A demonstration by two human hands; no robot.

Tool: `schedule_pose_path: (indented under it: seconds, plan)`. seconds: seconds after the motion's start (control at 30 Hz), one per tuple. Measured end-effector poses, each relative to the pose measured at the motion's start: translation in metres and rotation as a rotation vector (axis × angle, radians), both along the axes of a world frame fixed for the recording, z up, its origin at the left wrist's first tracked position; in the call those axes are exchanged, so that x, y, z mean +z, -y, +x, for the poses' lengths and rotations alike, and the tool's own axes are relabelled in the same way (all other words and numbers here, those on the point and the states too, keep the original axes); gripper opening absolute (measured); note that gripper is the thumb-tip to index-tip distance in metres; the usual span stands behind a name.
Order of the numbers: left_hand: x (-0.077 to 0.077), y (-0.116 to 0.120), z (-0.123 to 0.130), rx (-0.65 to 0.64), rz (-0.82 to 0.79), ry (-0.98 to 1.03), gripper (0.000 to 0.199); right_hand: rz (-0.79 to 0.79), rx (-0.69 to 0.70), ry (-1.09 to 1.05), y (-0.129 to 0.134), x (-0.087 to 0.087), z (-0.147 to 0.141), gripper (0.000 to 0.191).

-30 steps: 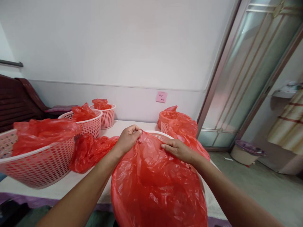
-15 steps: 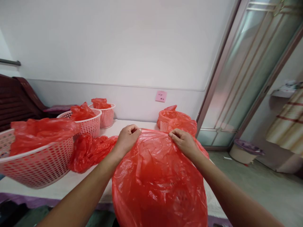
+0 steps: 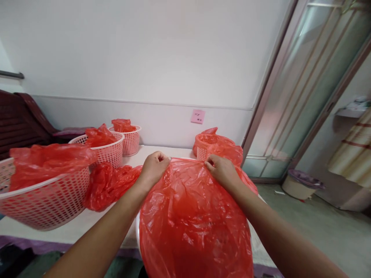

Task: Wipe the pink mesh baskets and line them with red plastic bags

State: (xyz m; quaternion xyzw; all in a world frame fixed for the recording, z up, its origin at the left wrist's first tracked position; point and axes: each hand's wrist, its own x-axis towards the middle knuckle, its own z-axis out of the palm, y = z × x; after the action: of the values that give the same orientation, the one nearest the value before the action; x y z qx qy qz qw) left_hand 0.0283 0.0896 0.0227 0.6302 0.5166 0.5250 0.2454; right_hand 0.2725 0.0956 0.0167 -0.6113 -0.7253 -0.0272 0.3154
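The red bag (image 3: 197, 220), at lower centre of the frame, has straightened along its far edge, the left hand (image 3: 155, 168) pinched closed on it and the right hand (image 3: 222, 170), shifted up, pinching it too, leaving that edge stretched between them.

I face a white wall (image 3: 162, 58), a glass-paned door (image 3: 298, 104) and greyish floor (image 3: 333, 231) to my right, dark slatted furniture (image 3: 20, 123) left.

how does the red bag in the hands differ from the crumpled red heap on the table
The held bag is spread wide, its edge stretched between left hand and right hand; the heap is bunched up. The held bag looks larger, the heap smaller. Both are shiny red plastic.
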Motion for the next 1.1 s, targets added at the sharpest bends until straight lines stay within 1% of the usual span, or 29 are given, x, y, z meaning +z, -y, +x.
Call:
schedule_pose_path:
  seconds: [0.13, 0.37, 0.63, 0.83, 1.1]
  plan:
    - [0.001, -0.001, 0.001, 0.046, -0.05, -0.036, 0.032, -0.041, -0.018, -0.002, -0.005, 0.004, 0.002, 0.022]
    - [0.004, -0.003, -0.001, 0.056, -0.126, -0.088, 0.035, -0.074, -0.054, -0.014, -0.011, 0.005, 0.004, 0.027]
    - [0.004, -0.012, -0.003, 0.064, -0.193, -0.088, 0.032, -0.194, -0.107, 0.011, -0.013, 0.013, 0.003, 0.033]
    - [0.005, -0.016, -0.003, 0.067, -0.273, -0.113, 0.027, -0.293, -0.098, 0.014, -0.015, 0.021, 0.001, 0.036]
    - [0.007, -0.019, -0.003, 0.116, -0.367, -0.223, 0.029, -0.324, -0.079, 0.045, -0.014, 0.023, -0.002, 0.034]
